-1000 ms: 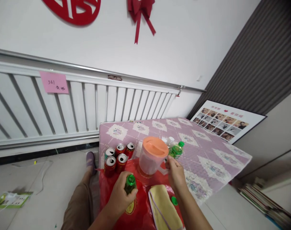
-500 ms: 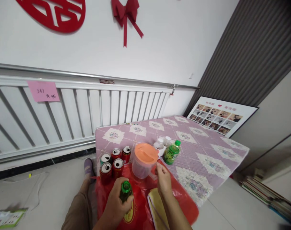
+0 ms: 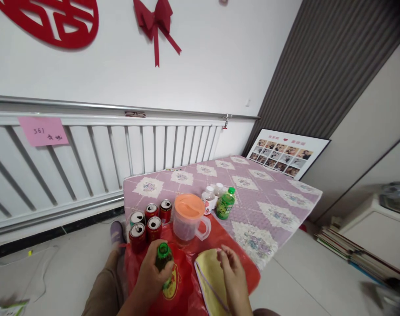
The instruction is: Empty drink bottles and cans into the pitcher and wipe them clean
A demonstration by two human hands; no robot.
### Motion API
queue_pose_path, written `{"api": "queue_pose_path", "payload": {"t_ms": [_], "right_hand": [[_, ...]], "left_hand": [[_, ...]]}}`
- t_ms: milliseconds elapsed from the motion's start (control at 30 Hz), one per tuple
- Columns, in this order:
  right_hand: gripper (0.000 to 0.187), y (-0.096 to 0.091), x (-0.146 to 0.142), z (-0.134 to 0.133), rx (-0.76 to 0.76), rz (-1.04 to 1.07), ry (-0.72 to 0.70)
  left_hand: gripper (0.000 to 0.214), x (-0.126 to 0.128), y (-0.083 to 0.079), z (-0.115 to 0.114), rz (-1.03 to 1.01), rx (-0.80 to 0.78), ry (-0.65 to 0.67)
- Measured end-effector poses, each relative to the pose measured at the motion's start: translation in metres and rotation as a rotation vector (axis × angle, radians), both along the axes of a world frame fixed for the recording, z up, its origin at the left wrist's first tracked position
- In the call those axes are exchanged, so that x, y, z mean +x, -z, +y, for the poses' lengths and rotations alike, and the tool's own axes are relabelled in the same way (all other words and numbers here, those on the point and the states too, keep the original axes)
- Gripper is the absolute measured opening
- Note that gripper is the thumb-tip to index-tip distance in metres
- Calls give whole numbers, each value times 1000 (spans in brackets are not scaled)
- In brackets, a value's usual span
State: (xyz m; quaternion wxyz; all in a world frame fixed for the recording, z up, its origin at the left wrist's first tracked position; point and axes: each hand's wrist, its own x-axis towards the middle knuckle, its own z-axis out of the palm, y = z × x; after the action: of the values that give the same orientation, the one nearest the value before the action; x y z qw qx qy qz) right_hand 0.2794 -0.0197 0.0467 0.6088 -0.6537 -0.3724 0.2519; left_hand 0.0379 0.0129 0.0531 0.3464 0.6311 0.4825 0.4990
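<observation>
My left hand is wrapped round a green bottle, whose uncapped mouth points up. It holds the bottle over a red plastic bag with a gold emblem. My right hand is over the right part of a folded yellow cloth, its fingers curled in with the thumb. What they hold, if anything, I cannot make out. Beyond the hands stands a clear plastic pitcher with an orange lid and a handle to the right. Several opened drink cans cluster left of it.
Right of the pitcher are a green-capped drink bottle and small white-capped bottles. All stand on a bed-like surface with a purple patterned cover. A white radiator runs behind, and a photo board leans at the right.
My right hand has moved from beside the pitcher's handle down and nearer, over the yellow cloth, uncovering the handle. My left hand still holds the green bottle. The view has turned slightly right.
</observation>
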Motion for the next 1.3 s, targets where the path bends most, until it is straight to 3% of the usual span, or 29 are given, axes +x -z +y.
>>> {"api": "queue_pose_path", "payload": {"t_ms": [100, 233, 333, 433, 533, 633, 767, 900, 1100, 1300], "right_hand": [[39, 31, -11, -29, -62, -25, -11], [36, 57, -32, -55, -63, -85, -224], [32, 51, -40, -58, -35, -271, -288], [29, 29, -35, -48, -80, -630, -262], [20, 13, -27, -30, -120, -745, -237], [22, 15, -25, -16, -199, -829, -202], [19, 33, -32, -14, -282, -942, -215], [21, 43, -36, -17, -305, -1004, -237], [20, 41, -30, -13, -314, -970, -260], [33, 28, 19, -3, -335, -898, -200]], "left_hand": [[40, -1, 5, 0, 6, -2, 19], [39, 0, 7, 2, 23, 1, 14], [38, 1, 5, 2, 33, -10, -11], [37, 1, 1, 2, 54, -3, -22], [36, 1, -3, 1, 86, 14, -39], [34, 1, -6, 0, 107, 17, -57], [35, 1, -5, 0, 106, 12, -54], [35, 1, -3, 0, 98, -6, -53], [40, 0, -5, -1, 82, -52, -44], [40, -1, 0, 0, 85, -38, -54]]}}
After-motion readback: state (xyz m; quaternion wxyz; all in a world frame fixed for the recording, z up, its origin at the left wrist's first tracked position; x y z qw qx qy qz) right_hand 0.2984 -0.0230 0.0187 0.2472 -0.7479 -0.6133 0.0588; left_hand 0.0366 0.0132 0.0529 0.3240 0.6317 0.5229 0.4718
